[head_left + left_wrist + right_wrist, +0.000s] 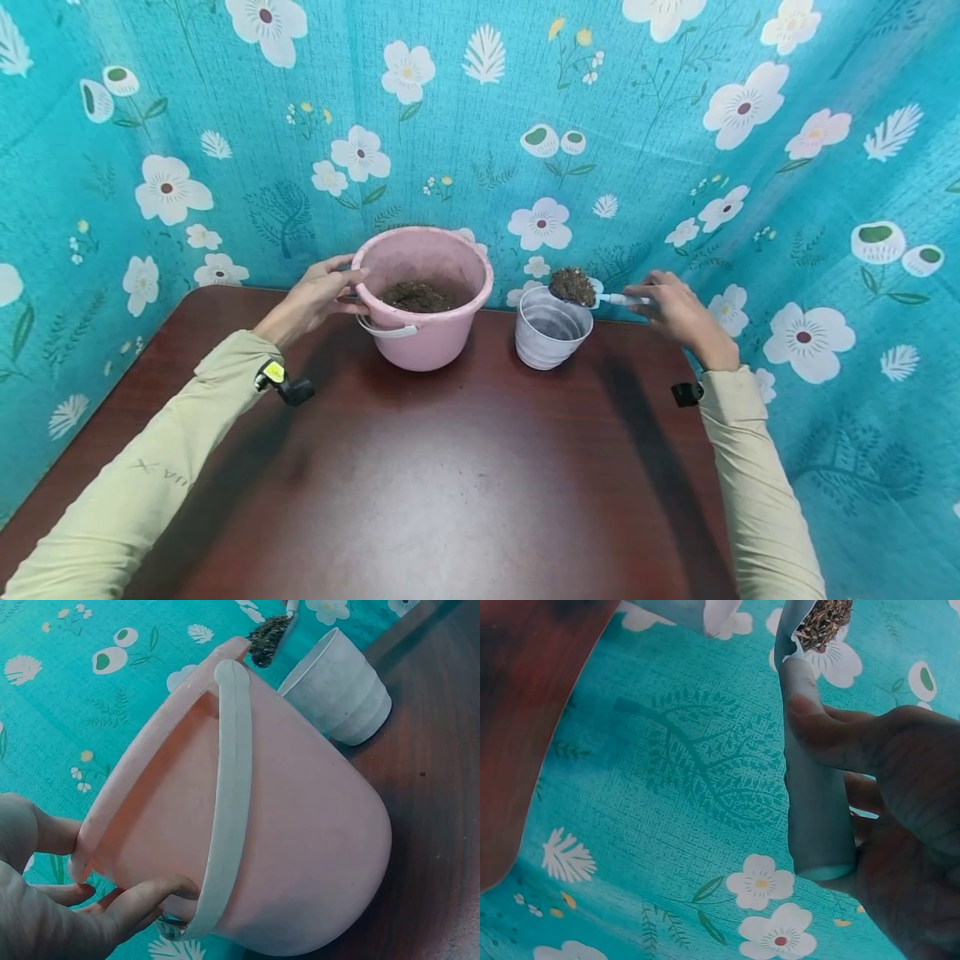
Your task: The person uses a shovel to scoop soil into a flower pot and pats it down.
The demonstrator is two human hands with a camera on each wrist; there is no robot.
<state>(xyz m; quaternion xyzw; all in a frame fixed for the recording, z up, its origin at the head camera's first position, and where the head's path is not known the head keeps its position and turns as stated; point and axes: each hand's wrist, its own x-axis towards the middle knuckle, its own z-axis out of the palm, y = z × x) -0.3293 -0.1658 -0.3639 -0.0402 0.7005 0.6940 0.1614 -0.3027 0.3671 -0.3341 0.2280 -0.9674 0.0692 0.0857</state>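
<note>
A pink bucket (pixel 420 337) stands at the back of the table, with dark soil (pixel 417 296) inside and its white handle (pixel 234 802) hanging down the side. My left hand (pixel 318 293) grips the bucket's left rim, thumb over the edge and fingers against the outer wall. To the bucket's right stands a grey-white ribbed flower pot (pixel 551 340); no soil shows in it. My right hand (pixel 671 308) grips a light blue-grey trowel (pixel 817 787) by its handle. A heap of soil (pixel 573 287) sits on the trowel's blade, over the back right of the pot's rim.
The dark red-brown table (pixel 465 475) carries the bucket and pot near its back edge. Close behind it hangs a turquoise flowered curtain (pixel 465 167), also along both sides. A few small dark crumbs lie on the tabletop.
</note>
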